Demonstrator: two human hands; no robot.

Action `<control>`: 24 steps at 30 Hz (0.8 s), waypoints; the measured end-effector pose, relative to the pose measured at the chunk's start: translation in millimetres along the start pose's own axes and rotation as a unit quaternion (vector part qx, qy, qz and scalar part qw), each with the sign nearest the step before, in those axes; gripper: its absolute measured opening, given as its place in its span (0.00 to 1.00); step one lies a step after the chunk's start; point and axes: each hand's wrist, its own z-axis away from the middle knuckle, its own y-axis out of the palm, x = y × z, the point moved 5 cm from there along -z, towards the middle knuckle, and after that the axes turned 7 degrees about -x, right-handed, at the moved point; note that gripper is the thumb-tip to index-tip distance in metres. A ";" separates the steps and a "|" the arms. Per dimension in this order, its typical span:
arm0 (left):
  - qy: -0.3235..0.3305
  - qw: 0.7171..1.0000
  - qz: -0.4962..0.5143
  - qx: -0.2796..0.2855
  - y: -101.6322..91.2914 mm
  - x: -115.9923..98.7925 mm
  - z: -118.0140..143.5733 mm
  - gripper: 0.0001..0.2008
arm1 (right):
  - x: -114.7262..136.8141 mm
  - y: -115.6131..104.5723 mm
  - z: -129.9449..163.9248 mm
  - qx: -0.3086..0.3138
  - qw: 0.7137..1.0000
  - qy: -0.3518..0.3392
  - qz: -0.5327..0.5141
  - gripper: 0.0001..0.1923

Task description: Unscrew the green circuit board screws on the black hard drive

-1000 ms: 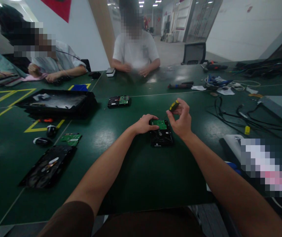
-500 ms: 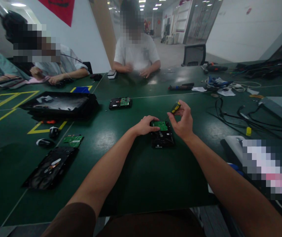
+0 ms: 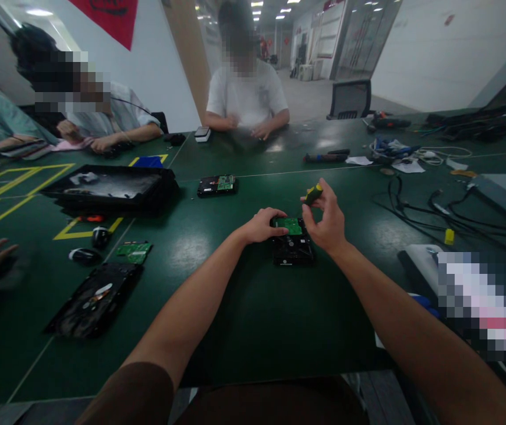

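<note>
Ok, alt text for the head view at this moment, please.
A person's left hand rests on a black hard drive with a green circuit board on a dark green table, while the right hand holds a yellow-and-black screwdriver above it. Other opened drives, cables and seated people surround them.

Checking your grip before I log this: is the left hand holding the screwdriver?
No, the yellow-handled screwdriver is in the right hand; the left hand rests on the hard drive.

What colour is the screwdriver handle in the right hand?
Yellow and black; the screwdriver handle shows in the head view.
</note>
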 end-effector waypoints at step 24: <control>0.006 1.000 0.002 -0.002 1.6 2.1 -1.3 0.30 | -2.9 -2.9 -0.5 -0.045 0.999 -0.007 0.009 0.37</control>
